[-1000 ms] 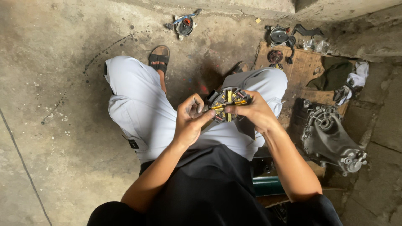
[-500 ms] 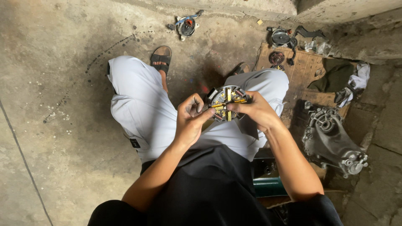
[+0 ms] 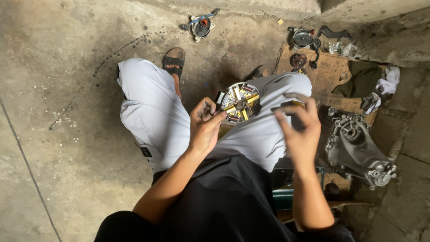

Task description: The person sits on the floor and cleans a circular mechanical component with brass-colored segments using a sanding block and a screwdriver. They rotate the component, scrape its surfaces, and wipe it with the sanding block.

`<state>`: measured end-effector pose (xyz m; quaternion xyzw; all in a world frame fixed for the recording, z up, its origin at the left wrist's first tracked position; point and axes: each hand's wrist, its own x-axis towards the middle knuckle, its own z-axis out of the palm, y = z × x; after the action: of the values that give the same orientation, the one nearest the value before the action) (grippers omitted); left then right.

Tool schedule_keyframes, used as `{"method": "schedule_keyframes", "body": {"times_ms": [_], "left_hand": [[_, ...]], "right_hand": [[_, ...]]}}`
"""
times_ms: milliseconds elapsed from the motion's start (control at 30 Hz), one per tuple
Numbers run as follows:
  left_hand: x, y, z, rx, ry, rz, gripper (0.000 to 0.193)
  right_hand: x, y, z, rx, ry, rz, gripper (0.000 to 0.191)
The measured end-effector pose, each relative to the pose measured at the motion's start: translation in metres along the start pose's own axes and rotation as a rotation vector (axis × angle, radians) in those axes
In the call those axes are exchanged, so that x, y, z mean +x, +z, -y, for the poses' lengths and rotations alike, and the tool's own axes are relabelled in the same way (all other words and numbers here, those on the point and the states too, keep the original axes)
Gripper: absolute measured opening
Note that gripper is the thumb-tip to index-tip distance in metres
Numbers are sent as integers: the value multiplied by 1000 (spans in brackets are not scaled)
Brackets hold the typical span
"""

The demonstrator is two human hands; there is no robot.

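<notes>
- The left hand (image 3: 204, 127) holds a round metal motor part with brass-coloured spokes and coil windings (image 3: 240, 102) by its near-left edge, fingers curled around the rim and thumb pressed against it.
- That round part sits above the gap between the person's knees, over the pale grey trousers (image 3: 152, 112), near the middle of the scene.
- The right hand (image 3: 299, 130) is raised just right of the round part and apart from it, fingers bent around a small dark piece (image 3: 289, 105); what kind of piece it is cannot be told, and the grip looks loose.
- A black sandal (image 3: 174, 62) shows on the foot at the far side, left of centre.
- Farther off on the concrete floor (image 3: 58, 89) lies a small round part with blue and red bits (image 3: 201, 25).
- At the far right a brown cardboard sheet (image 3: 329, 74) carries a round grey metal cover (image 3: 303, 38) and a small dark disc (image 3: 298, 60).
- A dark green cloth (image 3: 360, 78) and a white rag (image 3: 389, 78) lie right of the cardboard.
- A large grey cast-metal engine casing (image 3: 358, 150) rests on the floor at the right, just beside the right forearm.
</notes>
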<state>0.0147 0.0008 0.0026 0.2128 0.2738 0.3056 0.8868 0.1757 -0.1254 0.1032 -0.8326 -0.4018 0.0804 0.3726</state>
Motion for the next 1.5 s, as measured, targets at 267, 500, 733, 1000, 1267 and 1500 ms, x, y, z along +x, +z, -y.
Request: {"method": "schedule_keyframes", "body": {"times_ms": [267,500,733,1000,1267,1500], "left_hand": [[-14,4,19,12,126,58,34],[-15,4,20,4,108,70,31],[-14,3,23,76,151,34,24],[-11,6,25,21,167,8,21],[-15,6,24,81,164,4,23],[-15,2,26,268,170,-21,25]], "right_hand": [[-18,47,22,19,68,-31,26],[-18,53,22,88,102,-44,21],[-11,47,27,-161,-28,-15,13],[-9,39,32,-52,-90,21,36],[-10,46,27,-138,-129,-53,24],[-9,45,24,-206,-61,4,17]]}}
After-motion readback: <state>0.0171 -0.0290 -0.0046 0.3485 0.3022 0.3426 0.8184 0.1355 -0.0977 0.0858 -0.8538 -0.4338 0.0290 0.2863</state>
